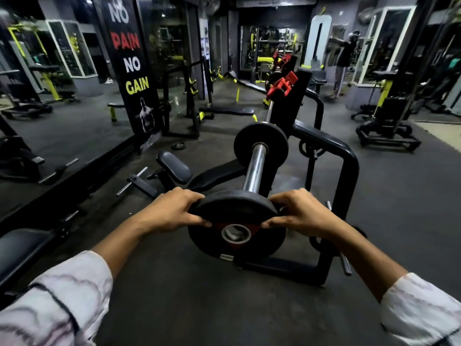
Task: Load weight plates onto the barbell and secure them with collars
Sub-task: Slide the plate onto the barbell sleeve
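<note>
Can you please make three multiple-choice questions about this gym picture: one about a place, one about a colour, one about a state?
1. Where is the plate that both hands hold?
A. At the near end of the barbell sleeve
B. Flat on the floor
C. On a wall rack

2. What colour are the collars at the far end of the bar?
A. Yellow
B. Red
C. Blue

3. How does the left hand stand with respect to the plate?
A. Open, away from it
B. Closed on its rim
C. Resting on the bench

Answers: 1 A, the sleeve runs straight to the plate. 2 B, they show bright red. 3 B, its fingers wrap the rim, as the right hand does opposite.
</note>
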